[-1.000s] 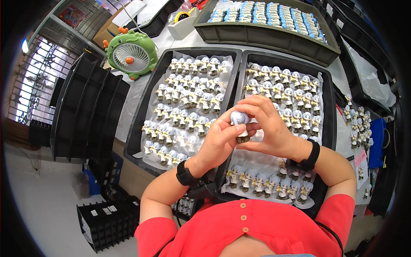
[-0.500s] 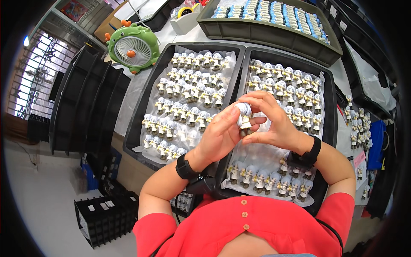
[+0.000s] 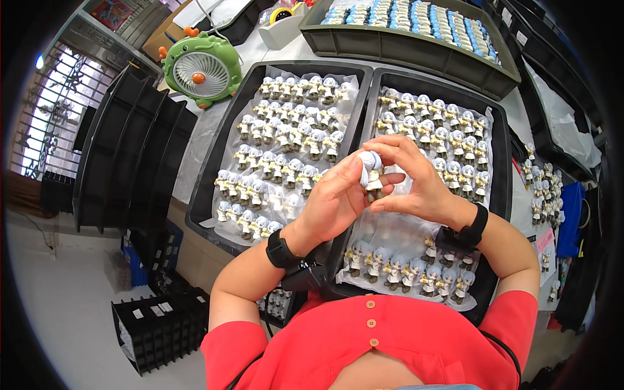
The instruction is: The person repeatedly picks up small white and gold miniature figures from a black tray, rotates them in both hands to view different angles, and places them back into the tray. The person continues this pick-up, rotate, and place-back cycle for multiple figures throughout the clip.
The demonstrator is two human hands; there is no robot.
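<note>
Between my two hands is a small figurine (image 3: pixel 372 174) with pale grey-white hair, a white outfit and dark boots, held upright above the gap between two black trays. My left hand (image 3: pixel 333 203) closes on it from the left, the thumb by its hair. From the other side my right hand (image 3: pixel 422 185) pinches it, index finger at the head and thumb near the boots. Rows of similar figurines stand on white sheeting in the left tray (image 3: pixel 201 205) and the right tray (image 3: pixel 372 97). My hands and forearms hide part of both trays.
A green animal-shaped fan (image 3: pixel 203 68) stands at the far left of the table. Behind the trays is a grey-green crate (image 3: pixel 409 55) of blue and white pieces, beside a tape dispenser (image 3: pixel 281 29). More figurines (image 3: pixel 546 188) lie at the right; stacked black trays (image 3: pixel 130 149) stand left.
The figurine has turned slightly between my fingers, so more of its front shows. Both hands stay in nearly the same place.
</note>
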